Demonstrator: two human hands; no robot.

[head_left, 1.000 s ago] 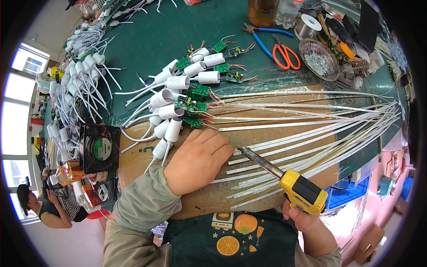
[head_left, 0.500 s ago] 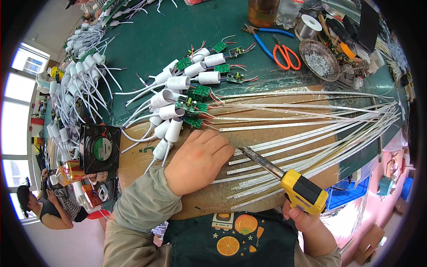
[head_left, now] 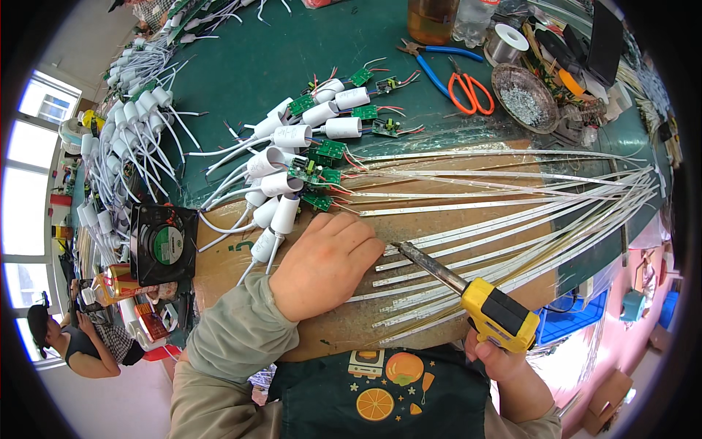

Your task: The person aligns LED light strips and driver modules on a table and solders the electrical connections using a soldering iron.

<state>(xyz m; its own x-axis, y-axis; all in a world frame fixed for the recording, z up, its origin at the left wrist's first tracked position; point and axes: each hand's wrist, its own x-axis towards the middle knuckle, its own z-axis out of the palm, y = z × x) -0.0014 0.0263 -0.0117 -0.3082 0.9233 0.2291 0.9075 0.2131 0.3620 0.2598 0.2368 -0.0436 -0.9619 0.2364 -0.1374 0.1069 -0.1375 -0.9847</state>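
1. Our left hand is curled palm-down over the brown cardboard-like sheet. Its fingertips are tucked out of view, so we can't tell what, if anything, they pinch.
2. Our right hand, well apart from the left, is wrapped around the lower end of a chunky yellow-and-black soldering iron. Its slim metal barrel slants up-left, with the darkened tip just beside the left fingers.
3. LED strips, thin, flat and white, fan across the sheet and bunch together on the right; the tip sits near their left ends.
4. Above the left hand we've got smooth white plastic cylinders with pale cables, plus little green circuit boards sprouting red and white wires.
5. Further up: blue-handled cutters, orange-handled scissors, a shiny wire spool and a round, grubby dish of whitish bits.
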